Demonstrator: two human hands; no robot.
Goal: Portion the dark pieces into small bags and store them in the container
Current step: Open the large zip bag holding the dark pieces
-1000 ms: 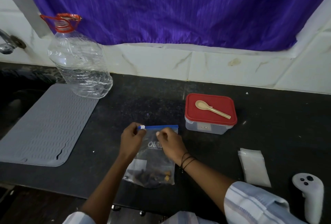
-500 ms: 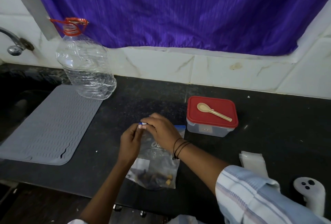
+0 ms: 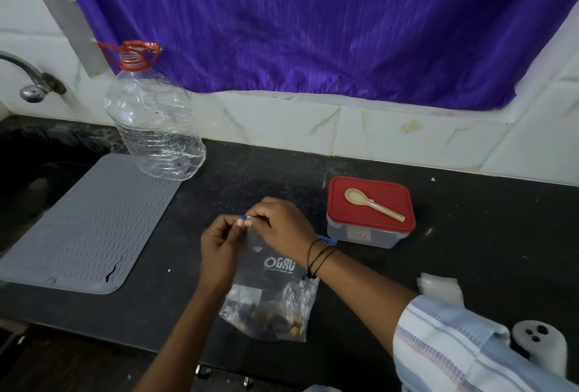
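A clear zip bag (image 3: 275,282) with a blue slider strip and printed lettering lies on the black counter. Dark and yellowish pieces (image 3: 269,318) sit at its lower end. My left hand (image 3: 222,247) pinches the top left corner of the bag. My right hand (image 3: 279,222) grips the slider at that same corner, fingertips touching the left hand's. To the right stands a grey container with a red lid (image 3: 369,213), shut, with a beige spoon (image 3: 372,203) lying on the lid. A stack of small clear bags (image 3: 438,286) lies at the right, partly behind my sleeve.
A large clear plastic bottle (image 3: 153,122) with a red handle stands at the back left, beside a grey ribbed mat (image 3: 84,225). A tap (image 3: 31,84) and dark sink are at the far left. A white controller (image 3: 542,344) lies at the near right edge.
My right hand has slid left along the bag's top strip, from its middle to the left corner, meeting my left hand. The view has shifted slightly.
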